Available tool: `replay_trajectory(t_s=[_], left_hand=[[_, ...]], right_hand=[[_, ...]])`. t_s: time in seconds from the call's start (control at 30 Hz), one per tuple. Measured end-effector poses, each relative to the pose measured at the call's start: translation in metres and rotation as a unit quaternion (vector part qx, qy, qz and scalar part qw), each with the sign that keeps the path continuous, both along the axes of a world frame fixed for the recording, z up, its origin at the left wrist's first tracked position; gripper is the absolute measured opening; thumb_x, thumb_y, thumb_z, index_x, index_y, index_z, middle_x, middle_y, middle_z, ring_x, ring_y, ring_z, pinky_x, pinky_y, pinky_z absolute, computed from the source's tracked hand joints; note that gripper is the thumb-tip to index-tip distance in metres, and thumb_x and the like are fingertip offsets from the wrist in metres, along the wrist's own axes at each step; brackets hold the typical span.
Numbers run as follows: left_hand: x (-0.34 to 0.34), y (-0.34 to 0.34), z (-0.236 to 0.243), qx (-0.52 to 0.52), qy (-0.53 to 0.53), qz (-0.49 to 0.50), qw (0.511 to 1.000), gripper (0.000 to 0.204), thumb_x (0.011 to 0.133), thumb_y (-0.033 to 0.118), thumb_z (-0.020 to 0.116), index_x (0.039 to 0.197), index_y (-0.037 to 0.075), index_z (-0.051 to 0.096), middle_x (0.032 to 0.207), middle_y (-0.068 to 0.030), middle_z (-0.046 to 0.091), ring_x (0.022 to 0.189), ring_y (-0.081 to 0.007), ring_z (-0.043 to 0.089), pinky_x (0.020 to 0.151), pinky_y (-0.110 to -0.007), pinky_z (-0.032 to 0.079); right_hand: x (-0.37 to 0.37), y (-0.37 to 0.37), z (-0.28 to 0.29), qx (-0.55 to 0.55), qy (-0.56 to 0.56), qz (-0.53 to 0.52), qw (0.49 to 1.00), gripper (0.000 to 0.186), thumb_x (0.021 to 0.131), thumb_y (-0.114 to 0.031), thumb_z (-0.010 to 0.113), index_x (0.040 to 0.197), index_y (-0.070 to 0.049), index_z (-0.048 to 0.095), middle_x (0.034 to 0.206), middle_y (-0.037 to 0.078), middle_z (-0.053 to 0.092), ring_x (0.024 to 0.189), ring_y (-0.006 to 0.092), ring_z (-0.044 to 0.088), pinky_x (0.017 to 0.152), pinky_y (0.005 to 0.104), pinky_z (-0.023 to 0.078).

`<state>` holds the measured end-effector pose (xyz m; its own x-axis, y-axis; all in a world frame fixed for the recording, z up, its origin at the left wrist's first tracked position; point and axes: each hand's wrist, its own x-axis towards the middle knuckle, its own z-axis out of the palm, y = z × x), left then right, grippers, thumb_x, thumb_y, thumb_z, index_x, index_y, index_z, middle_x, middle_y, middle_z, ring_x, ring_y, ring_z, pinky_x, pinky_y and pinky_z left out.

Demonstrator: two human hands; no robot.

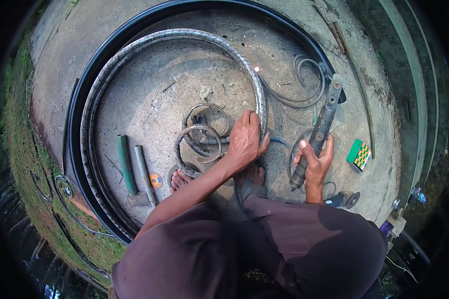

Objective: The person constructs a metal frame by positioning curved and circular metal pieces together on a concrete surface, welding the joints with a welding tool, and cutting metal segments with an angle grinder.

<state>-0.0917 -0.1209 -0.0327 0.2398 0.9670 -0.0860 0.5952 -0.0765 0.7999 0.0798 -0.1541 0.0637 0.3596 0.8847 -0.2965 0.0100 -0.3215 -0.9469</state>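
My left hand (245, 135) reaches across to a large grey hoop (184, 34) of tubing bound with wrapped bands, its fingers curled at the hoop's right-hand end. In my right hand (318, 167) is a dark bar (325, 117) with round bolt heads, a ribbed lower end and a pale flat tip, held upright with the thumb along it. Small loops of grey tubing (200, 128) lie beside my left wrist, near my bare feet (254, 174). What my left palm covers is hidden.
A larger black hoop (97, 65) surrounds the grey one on the concrete. A green pipe (126, 164), a thin grey pipe (144, 174) and an orange disc (155, 180) lie left. Thin hose (297, 104), a green checkered box (359, 155) and a grinder-like tool (343, 199) are right.
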Motion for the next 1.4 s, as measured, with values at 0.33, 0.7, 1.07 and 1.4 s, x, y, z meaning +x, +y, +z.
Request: replay_trajectory(t_s=[0.33,0.7,1.07,1.4], left_hand=[[-0.029,0.009,0.043,0.066,0.009,0.006,0.998,0.047,0.088,0.031,0.07,0.114,-0.005,0.055,0.117,-0.0221,0.057,0.105,-0.0397,0.058,0.092,-0.047,0.046],[-0.127,0.014,0.042,0.026,0.13,0.027,0.991,0.053,0.082,0.041,0.076,0.119,0.005,0.063,0.132,-0.0183,0.056,0.121,-0.0381,0.055,0.102,-0.047,0.045],[-0.149,0.002,0.016,-0.054,0.059,0.036,0.996,0.076,0.07,-0.013,0.054,0.142,0.01,0.051,0.149,-0.0209,0.047,0.132,-0.0405,0.052,0.11,-0.045,0.046],[-0.142,0.009,0.024,-0.077,0.081,0.034,0.993,0.075,0.071,-0.011,0.055,0.144,0.006,0.048,0.144,-0.0231,0.052,0.133,-0.0394,0.051,0.11,-0.043,0.044]], right_hand=[[0.014,-0.009,-0.017,-0.054,0.021,-0.046,0.997,0.045,0.087,-0.01,0.074,0.119,-0.003,0.043,0.076,0.009,0.06,0.049,0.0155,0.057,0.044,0.0286,0.046],[0.022,-0.015,-0.027,-0.05,0.008,-0.066,0.997,0.059,0.088,-0.008,0.073,0.133,0.001,0.037,0.081,0.01,0.061,0.052,0.0148,0.058,0.045,0.028,0.047],[0.065,-0.042,-0.056,-0.079,0.016,-0.307,0.948,0.046,0.089,-0.013,0.071,0.125,-0.005,0.042,0.071,0.007,0.057,0.048,0.0182,0.055,0.044,0.0312,0.045],[0.103,-0.073,-0.078,-0.141,0.121,-0.31,0.932,0.02,0.091,-0.019,0.064,0.102,-0.008,0.052,0.07,0.006,0.056,0.047,0.0198,0.055,0.044,0.0314,0.044]])
